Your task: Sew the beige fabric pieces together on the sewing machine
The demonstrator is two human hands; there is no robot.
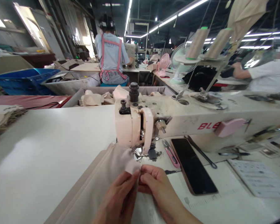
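Note:
Beige fabric (102, 174) runs from the lower left up to the needle area of a cream sewing machine (135, 124). My left hand (120, 194) is closed on the right edge of this fabric, just in front of the presser foot (140, 154). Close against it, my right hand (154, 183) pinches the same edge between thumb and bent fingers. The fingertips of both hands nearly meet there. The far end of the fabric lies beside the foot; whether it is under the foot I cannot tell.
Right of the needle lie pink thread snips (171, 154), a dark phone (193, 168), a black tool (202, 152) and a printed sheet (259, 177). Thread cones (197, 43) stand behind the machine. A fabric-filled bin (79, 96) sits beyond the table (49, 149). Co-workers sit ahead and at right.

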